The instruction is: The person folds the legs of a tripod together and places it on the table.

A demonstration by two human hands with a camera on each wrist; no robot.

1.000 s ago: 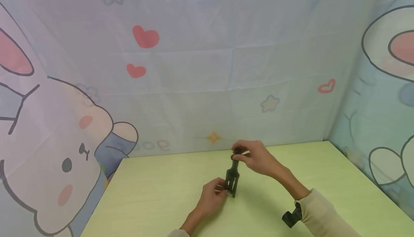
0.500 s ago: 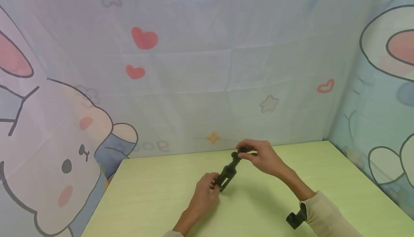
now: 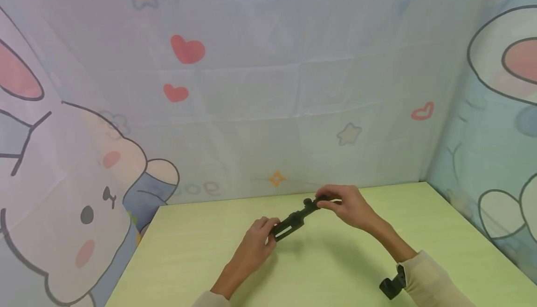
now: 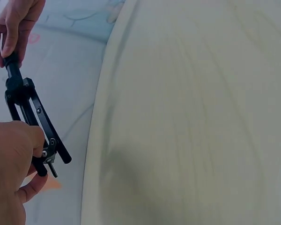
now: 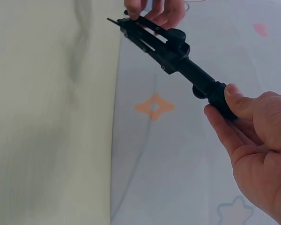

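Note:
A small black tripod (image 3: 296,219) with its legs folded together is held in the air, slanting up to the right in the head view. My left hand (image 3: 254,246) grips the leg end. My right hand (image 3: 350,207) pinches the round head end between thumb and fingers. In the left wrist view the legs of the tripod (image 4: 43,112) show, with a short thin rod among them near my left thumb. The right wrist view shows a knob on the neck of the tripod (image 5: 196,77), close to my right fingers (image 5: 220,124).
The pale yellow-green table (image 3: 189,251) lies beneath both hands. Behind it hangs a printed cloth (image 3: 251,148) with hearts, stars and rabbits. A black wrist camera (image 3: 392,287) sits at the right sleeve.
The tripod has swung from nearly upright to a slant closer to level. My right hand has moved right, and my left hand has moved left and slightly up with the leg end.

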